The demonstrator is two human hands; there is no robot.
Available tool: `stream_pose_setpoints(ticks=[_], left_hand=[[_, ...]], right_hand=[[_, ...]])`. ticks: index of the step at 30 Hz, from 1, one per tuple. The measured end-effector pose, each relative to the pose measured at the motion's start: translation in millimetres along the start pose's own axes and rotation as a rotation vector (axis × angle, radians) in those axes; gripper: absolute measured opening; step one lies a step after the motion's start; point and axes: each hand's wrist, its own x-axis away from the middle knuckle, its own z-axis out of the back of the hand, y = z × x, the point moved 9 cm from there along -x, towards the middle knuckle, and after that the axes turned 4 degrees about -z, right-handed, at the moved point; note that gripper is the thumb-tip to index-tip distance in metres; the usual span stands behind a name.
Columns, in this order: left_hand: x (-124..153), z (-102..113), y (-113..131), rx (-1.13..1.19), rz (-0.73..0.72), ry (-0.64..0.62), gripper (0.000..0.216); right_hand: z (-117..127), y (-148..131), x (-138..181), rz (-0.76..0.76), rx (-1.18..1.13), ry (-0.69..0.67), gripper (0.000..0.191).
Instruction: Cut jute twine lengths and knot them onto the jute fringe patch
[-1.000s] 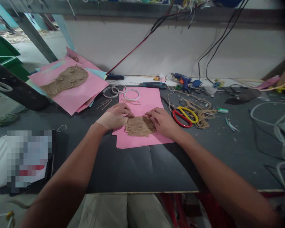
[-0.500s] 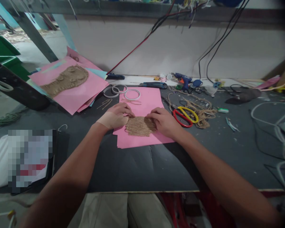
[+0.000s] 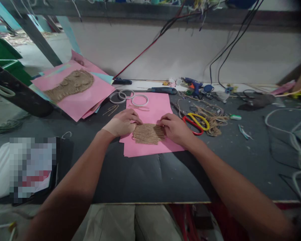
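A brown patch of jute cords lies on a pink paper sheet on the dark table. My left hand rests at the patch's left edge, fingers curled down onto its upper corner. My right hand presses on the patch's right edge with fingers bent. Both hands touch the top strip of the patch. Short loose cord pieces lie on the pink sheet farther back.
Three white rings lie behind the sheet. Red and yellow scissors and a jute tangle sit to the right. A blue glue gun, a cutter and cables line the back. Another jute piece on pink sheets lies far left.
Both hands stay at the patch's sides; the right hand's fingers have shifted slightly toward the patch's upper right corner. The view has drifted a little.
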Motion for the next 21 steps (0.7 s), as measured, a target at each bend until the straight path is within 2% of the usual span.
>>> stream_pose_setpoints(ticks=[8, 15, 21], left_hand=[[0.6, -0.2, -2.5, 0.024, 0.005, 0.011, 0.036], [0.8, -1.6, -3.3, 0.002, 0.010, 0.010, 0.036], [0.7, -2.8, -2.8, -0.037, -0.012, 0.008, 0.034]], right_hand=[[-1.2, -5.5, 0.1, -0.022, 0.046, -0.044, 0.031], [-1.2, -29.3, 0.6, 0.029, 0.095, -0.147, 0.041], [-3.4, -27.2, 0.7, 0.004, 0.094, -0.172, 0.039]])
